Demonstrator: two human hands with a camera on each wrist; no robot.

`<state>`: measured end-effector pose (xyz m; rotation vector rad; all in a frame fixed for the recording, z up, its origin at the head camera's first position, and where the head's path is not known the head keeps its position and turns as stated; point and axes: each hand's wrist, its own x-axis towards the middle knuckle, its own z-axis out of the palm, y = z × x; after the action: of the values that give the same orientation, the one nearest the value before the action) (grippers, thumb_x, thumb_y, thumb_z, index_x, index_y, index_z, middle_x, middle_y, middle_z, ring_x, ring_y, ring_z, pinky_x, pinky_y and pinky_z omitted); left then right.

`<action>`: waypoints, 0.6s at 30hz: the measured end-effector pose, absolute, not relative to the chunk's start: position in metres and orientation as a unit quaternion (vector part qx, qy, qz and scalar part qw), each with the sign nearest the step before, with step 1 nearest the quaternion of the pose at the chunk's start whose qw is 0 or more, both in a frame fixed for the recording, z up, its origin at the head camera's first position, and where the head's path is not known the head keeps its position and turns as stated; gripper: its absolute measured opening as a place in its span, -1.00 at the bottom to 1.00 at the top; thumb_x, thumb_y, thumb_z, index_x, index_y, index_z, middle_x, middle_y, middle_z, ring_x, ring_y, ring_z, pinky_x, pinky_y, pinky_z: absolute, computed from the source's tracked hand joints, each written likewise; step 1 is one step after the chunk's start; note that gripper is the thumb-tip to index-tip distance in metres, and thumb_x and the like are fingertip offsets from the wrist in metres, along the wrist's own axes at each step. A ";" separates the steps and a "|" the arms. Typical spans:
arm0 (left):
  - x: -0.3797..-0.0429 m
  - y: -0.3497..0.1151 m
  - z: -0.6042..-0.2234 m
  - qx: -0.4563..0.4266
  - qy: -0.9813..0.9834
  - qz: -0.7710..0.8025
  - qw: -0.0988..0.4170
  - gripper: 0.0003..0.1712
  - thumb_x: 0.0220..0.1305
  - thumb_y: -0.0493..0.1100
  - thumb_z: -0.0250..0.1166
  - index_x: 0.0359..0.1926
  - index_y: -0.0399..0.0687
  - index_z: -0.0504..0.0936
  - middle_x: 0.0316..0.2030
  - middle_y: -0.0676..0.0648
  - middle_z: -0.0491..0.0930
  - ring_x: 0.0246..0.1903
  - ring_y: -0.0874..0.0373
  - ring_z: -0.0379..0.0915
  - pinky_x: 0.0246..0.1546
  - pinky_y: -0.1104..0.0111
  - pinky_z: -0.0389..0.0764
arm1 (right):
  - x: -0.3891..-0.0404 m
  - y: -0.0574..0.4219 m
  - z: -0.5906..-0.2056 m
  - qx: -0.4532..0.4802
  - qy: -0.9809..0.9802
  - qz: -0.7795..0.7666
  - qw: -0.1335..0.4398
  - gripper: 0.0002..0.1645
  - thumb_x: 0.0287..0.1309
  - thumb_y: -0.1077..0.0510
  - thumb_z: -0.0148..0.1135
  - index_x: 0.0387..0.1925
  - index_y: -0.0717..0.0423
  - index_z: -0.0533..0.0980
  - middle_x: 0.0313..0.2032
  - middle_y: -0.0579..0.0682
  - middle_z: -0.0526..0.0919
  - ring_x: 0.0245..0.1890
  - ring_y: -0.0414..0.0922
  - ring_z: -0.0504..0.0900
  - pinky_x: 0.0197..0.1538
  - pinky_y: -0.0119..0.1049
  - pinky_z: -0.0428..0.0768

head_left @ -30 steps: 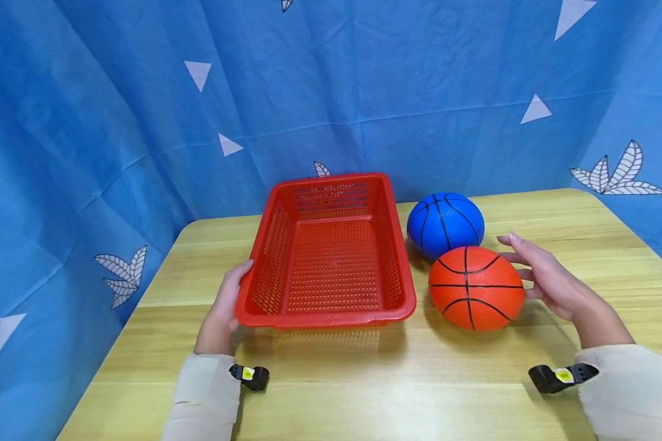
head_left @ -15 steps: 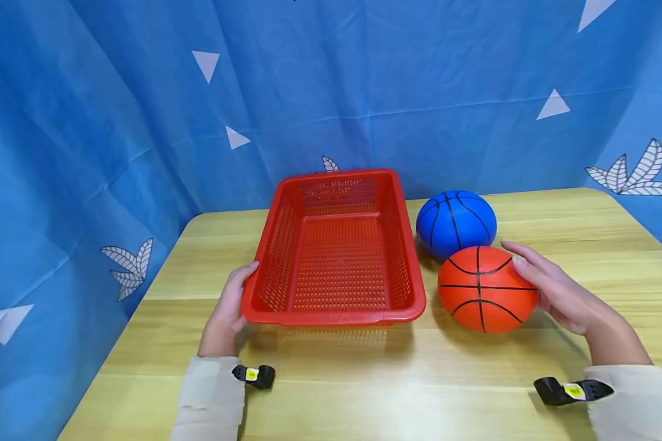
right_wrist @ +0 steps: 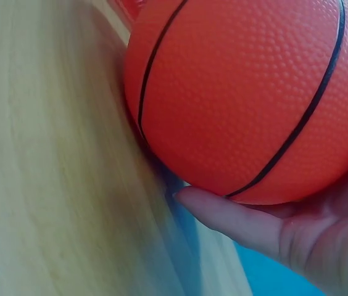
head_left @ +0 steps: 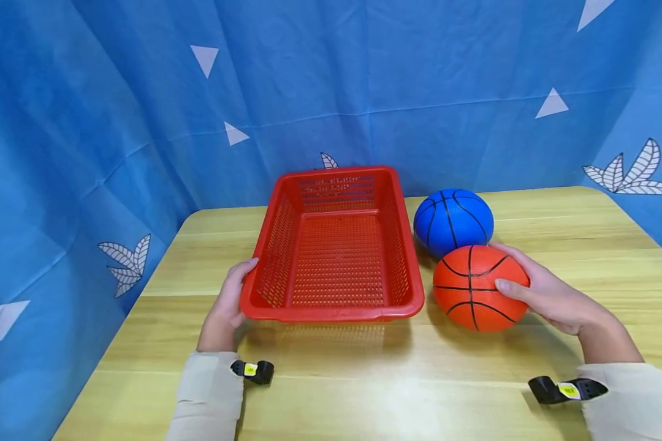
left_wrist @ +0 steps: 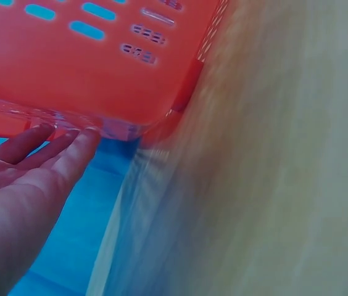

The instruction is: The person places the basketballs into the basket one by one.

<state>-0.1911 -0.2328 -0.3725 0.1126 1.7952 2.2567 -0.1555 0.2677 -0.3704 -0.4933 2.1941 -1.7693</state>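
Note:
A red plastic basket (head_left: 339,263) with perforated sides stands on the table, nothing inside it. My left hand (head_left: 228,300) holds its left rim near the front corner; in the left wrist view its fingers (left_wrist: 78,151) reach the rim. To the basket's right, an orange basketball (head_left: 474,306) with black lines sits in my right hand (head_left: 557,300). The thumb (right_wrist: 223,213) lies on the ball's near side, while the fingers pass behind it and are mostly hidden. Just behind this ball is a blue basketball (head_left: 452,223), overlapped by the orange one in the head view.
Everything stands on a light wooden table (head_left: 331,392). A blue curtain (head_left: 287,79) with white triangles and leaf prints hangs behind and to the left. Small black devices, one of them a wrist camera (head_left: 259,372), stick out from both sleeves.
My right hand has closed in on the orange basketball: the thumb came down onto its near side and the fingers went behind. The left hand stays at the basket rim.

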 end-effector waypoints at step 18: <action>-0.191 -0.230 -0.372 0.039 0.626 0.771 0.111 -0.56 0.46 -0.02 -0.21 0.13 -0.26 0.27 -0.21 -0.01 0.56 -0.25 0.21 0.56 -0.20 0.36 0.63 | -0.154 0.264 -0.371 -0.124 0.769 -0.613 0.128 -0.47 0.34 0.17 -0.05 0.28 -0.21 0.12 0.01 -0.22 0.45 -0.09 -0.20 0.58 -0.16 -0.19 0.65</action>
<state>-0.1913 -0.2295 -0.3723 0.1143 1.8380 2.2641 -0.1544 0.2637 -0.3707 -0.3612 2.2371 -1.7838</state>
